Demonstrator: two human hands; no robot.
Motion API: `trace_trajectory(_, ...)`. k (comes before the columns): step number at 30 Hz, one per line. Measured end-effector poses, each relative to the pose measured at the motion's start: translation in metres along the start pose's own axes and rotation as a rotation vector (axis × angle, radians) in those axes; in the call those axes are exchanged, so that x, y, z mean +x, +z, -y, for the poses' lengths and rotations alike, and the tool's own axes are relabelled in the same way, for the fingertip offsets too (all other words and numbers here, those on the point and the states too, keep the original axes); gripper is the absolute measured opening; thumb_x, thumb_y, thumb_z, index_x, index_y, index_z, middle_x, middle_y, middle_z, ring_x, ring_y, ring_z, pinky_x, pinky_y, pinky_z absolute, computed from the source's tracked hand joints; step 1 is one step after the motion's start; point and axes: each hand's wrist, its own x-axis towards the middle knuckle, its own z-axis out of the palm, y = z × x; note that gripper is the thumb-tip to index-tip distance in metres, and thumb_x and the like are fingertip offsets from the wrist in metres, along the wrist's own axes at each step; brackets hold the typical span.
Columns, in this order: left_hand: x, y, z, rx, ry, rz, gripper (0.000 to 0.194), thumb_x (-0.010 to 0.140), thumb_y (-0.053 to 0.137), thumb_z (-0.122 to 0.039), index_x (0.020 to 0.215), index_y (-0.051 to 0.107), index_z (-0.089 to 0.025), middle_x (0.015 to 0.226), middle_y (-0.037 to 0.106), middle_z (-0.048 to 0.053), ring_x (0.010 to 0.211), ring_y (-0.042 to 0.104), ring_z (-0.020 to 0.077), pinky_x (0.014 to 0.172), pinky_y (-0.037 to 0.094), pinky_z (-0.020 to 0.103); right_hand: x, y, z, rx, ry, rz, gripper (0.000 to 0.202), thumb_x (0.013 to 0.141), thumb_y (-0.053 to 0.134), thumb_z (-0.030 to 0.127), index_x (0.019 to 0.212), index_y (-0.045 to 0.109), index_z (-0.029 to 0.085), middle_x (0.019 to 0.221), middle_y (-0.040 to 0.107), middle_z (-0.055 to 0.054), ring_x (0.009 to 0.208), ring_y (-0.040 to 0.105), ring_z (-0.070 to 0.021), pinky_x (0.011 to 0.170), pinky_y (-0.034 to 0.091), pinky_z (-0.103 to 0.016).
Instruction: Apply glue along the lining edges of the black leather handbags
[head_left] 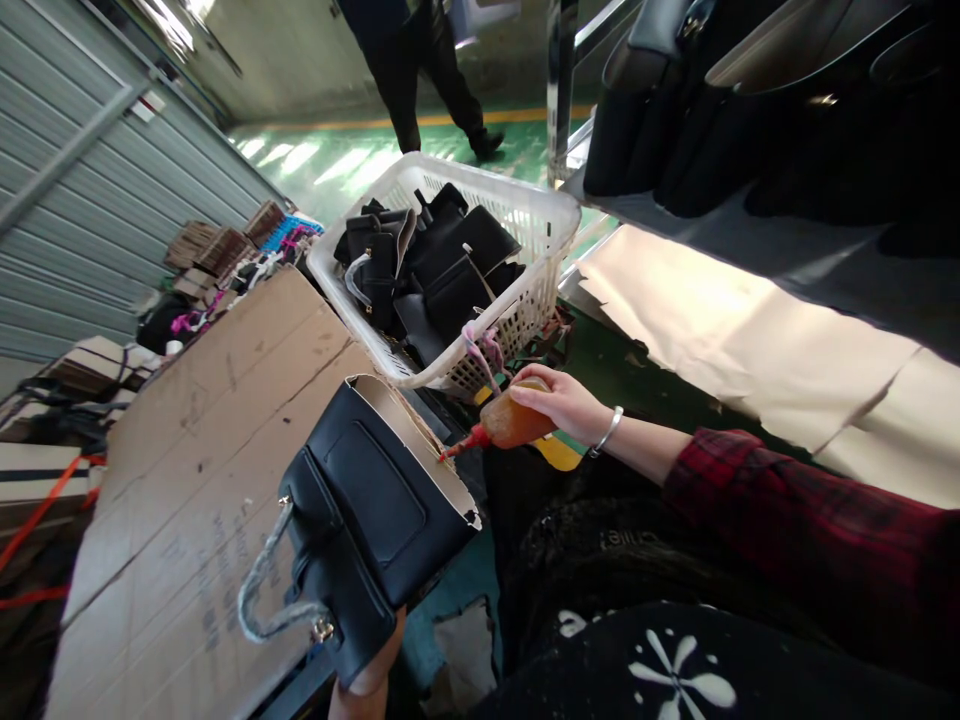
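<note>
Head view: black handbag [371, 520] held up at centre over the edge of a flat cardboard sheet [187, 480], open mouth tilted up and to the right, pale lining edge exposed. Left hand [369, 680] mostly hidden beneath the bag's bottom corner and cut off by the lower frame edge; grip closed under the bag. Right hand [562, 400] wrapped shut around an amber glue bottle [514, 422], red nozzle touching the bag's rim. Just behind, a white plastic basket [525, 215] full of black bags, very near the bottle hand. Open green floor [360, 165] beyond, with another person's legs [420, 70] standing there. Upper right, dark bags on a shelf [750, 90], details lost in shadow. Left, stacked materials, hard to make out.
</note>
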Motion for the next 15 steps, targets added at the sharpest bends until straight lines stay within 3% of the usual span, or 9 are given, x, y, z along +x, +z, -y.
trace_trajectory(4, 0.0, -0.001, -0.003, 0.167, 0.143, -0.009, 0.03, 0.081, 0.068, -0.021, 0.11, 0.075, -0.022, 0.087, 0.071, 0.013, 0.086, 0.068, 0.0408, 0.067, 0.058, 0.057, 0.001, -0.002, -0.001, -0.041, -0.003, 0.021, 0.048, 0.057, 0.077, 0.061, 0.078, 0.059, 0.021, 0.068, 0.059, 0.001, 0.065, 0.052, -0.0153, 0.058, 0.041, -0.028)
trace_trajectory(9, 0.005, -0.004, -0.003, 0.106, 0.113, 0.063, 0.027, 0.085, 0.063, -0.018, 0.108, 0.075, -0.025, 0.08, 0.071, 0.01, 0.076, 0.07, 0.0334, 0.067, 0.06, 0.052, -0.005, -0.01, -0.006, -0.063, 0.052, 0.042, 0.048, 0.059, 0.077, 0.06, 0.08, 0.06, 0.02, 0.067, 0.06, 0.001, 0.062, 0.053, -0.0148, 0.056, 0.04, -0.027)
trace_trajectory(15, 0.033, -0.025, -0.014, 0.009, 0.058, 0.071, 0.024, 0.088, 0.058, -0.019, 0.102, 0.077, -0.022, 0.073, 0.072, 0.009, 0.072, 0.071, 0.0351, 0.065, 0.06, 0.055, -0.012, -0.019, -0.011, -0.098, 0.09, 0.062, 0.049, 0.059, 0.077, 0.06, 0.08, 0.062, 0.02, 0.066, 0.062, 0.001, 0.062, 0.055, -0.0158, 0.056, 0.041, -0.027)
